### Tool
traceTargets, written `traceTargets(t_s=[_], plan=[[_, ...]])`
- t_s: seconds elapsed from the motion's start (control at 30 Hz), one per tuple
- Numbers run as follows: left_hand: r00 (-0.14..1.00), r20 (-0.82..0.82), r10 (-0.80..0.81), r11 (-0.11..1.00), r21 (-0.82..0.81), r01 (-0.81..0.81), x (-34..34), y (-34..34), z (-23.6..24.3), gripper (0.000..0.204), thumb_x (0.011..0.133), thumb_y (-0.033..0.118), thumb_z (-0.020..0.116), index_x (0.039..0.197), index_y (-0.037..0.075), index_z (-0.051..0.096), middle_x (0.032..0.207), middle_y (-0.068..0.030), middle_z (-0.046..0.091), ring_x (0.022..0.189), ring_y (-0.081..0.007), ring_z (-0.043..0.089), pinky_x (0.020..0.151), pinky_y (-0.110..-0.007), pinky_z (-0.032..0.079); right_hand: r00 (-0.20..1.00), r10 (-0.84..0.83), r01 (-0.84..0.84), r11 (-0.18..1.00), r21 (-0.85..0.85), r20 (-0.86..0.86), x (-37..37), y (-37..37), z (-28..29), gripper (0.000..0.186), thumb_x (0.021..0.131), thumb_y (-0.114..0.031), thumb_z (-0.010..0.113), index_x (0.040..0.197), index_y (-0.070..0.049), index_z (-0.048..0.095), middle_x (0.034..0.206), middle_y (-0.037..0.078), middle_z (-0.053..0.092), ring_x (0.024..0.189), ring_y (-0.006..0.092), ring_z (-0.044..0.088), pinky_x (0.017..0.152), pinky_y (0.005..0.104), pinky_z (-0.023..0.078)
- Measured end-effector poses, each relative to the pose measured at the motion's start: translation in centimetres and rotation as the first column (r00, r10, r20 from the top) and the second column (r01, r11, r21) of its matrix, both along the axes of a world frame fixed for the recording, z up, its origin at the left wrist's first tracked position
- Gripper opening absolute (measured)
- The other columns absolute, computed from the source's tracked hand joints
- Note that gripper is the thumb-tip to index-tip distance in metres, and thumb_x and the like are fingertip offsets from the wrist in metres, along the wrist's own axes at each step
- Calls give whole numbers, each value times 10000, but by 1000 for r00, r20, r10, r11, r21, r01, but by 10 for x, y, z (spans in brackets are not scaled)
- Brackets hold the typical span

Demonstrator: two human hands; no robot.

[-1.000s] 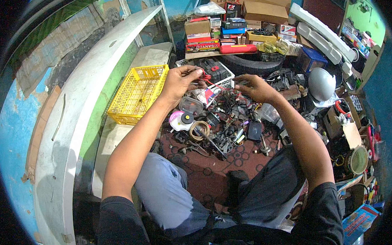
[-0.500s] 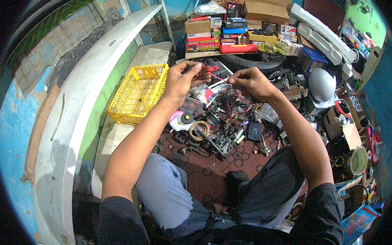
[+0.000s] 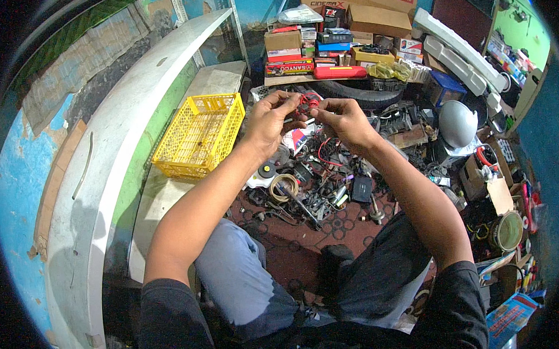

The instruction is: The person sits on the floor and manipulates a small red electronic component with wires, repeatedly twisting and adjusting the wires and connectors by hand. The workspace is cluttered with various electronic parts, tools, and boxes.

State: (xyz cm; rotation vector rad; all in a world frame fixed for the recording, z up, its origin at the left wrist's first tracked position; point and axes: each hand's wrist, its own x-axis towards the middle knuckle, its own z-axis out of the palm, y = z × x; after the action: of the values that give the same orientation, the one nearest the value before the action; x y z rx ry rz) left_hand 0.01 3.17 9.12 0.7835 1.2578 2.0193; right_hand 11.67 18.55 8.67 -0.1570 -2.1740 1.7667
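My left hand (image 3: 271,122) and my right hand (image 3: 347,120) are close together in the upper middle, fingers closed on a coiled red wire (image 3: 307,103). The left holds the bunch, with some small dark part in it that I cannot make out; the right pinches at its near side. Below them lies a dense heap of black cables and parts (image 3: 316,166), with a loose red wire, a white bottle with a black cap (image 3: 265,171), a tan coil (image 3: 283,188) and a black flat box (image 3: 361,188).
A yellow plastic crate (image 3: 197,137) stands at left beside a long white shelf board (image 3: 109,119). Stacked cartons (image 3: 375,17) and a tyre (image 3: 363,95) are at the back. At right are a grey helmet (image 3: 457,124), a tin (image 3: 505,230) and assorted clutter. My knees frame the patterned mat (image 3: 295,248).
My hands have drawn together and a little to the right. My right hand has moved inward to the red coil; the wire stretched between them half a second ago now looks gathered up.
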Motion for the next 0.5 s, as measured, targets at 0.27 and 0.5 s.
traceTargets(t_s=[0.27,0.5], plan=[[996,75,-45,999,5,45,1,3,-7,100,937,130,582,1024,81,581,922,-75,648,747,-161,637,651,-306,579,998,13,-41,866,-498,-61,-7,-12,-3,154,910,-167,627,949,-18,633,748,20,597,582,85,483,513,235,365],[991,-7,130,990,-53,-130,-6,2,-11,99,927,147,608,980,64,622,858,-59,671,694,-136,650,617,-286,572,998,-62,54,915,-400,-7,-4,-17,6,210,888,-154,650,1033,-10,604,924,91,677,787,163,623,667,289,483]])
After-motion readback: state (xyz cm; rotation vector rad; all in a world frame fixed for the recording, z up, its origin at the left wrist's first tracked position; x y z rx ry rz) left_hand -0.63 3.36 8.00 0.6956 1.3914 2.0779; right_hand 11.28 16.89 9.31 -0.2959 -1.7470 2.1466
